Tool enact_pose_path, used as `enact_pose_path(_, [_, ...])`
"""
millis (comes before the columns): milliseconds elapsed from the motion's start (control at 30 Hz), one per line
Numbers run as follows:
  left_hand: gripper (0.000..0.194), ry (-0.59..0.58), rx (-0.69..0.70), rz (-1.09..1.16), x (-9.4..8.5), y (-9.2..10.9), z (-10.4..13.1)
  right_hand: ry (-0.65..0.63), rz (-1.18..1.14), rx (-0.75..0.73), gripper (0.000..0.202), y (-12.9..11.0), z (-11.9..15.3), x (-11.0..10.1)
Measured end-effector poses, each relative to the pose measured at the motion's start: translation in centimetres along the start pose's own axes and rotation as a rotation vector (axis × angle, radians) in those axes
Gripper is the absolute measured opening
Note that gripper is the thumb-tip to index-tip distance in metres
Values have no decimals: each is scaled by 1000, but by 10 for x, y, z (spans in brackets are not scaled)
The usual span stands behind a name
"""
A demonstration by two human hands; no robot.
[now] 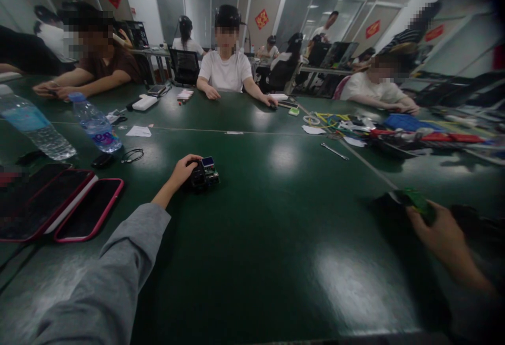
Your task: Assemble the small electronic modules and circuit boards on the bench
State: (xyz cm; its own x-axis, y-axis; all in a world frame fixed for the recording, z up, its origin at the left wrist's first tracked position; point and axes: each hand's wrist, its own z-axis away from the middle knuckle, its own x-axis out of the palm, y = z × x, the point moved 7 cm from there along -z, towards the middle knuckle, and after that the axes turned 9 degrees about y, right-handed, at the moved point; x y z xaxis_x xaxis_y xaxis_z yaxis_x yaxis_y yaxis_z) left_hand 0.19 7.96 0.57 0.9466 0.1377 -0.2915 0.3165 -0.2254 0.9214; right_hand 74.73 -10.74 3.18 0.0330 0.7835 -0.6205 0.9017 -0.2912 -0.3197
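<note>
At the left of centre, my left hand (183,170) has its fingers curled over a small black electronic device (199,175) on the table. A circuit board with a small screen (207,162) shows on the device's right side. Far to the right, my right hand (444,232) is closed round a green object (415,199). That object is blurred, and its exact kind cannot be made out. The two hands are wide apart.
Left of me lie a pink-edged phone (90,211), a dark tablet-like case (43,203) and two water bottles, one with a purple label (97,124). A wrench (334,151) and a heap of cables (335,121) lie right. Several people sit round the green table (268,240).
</note>
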Motion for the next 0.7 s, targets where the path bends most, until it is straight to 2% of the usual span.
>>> enact_pose_path(67, [29,6,3,3,0,-2,-1,-106,-5,70,82,6,5,10])
enact_pose_path(133, [29,9,6,-2,0,-3,-2,-112,-37,126,82,1,11,13])
enact_pose_path(233, [29,10,2,-12,0,-4,-3,-85,-122,118,73,-31,20,15])
enact_pose_path(433, [29,17,-8,-16,0,1,-1,-185,-281,28,57,-130,35,34])
enact_pose_path(700, [30,7,4,-24,-1,4,1,-262,-565,-213,42,-301,74,60])
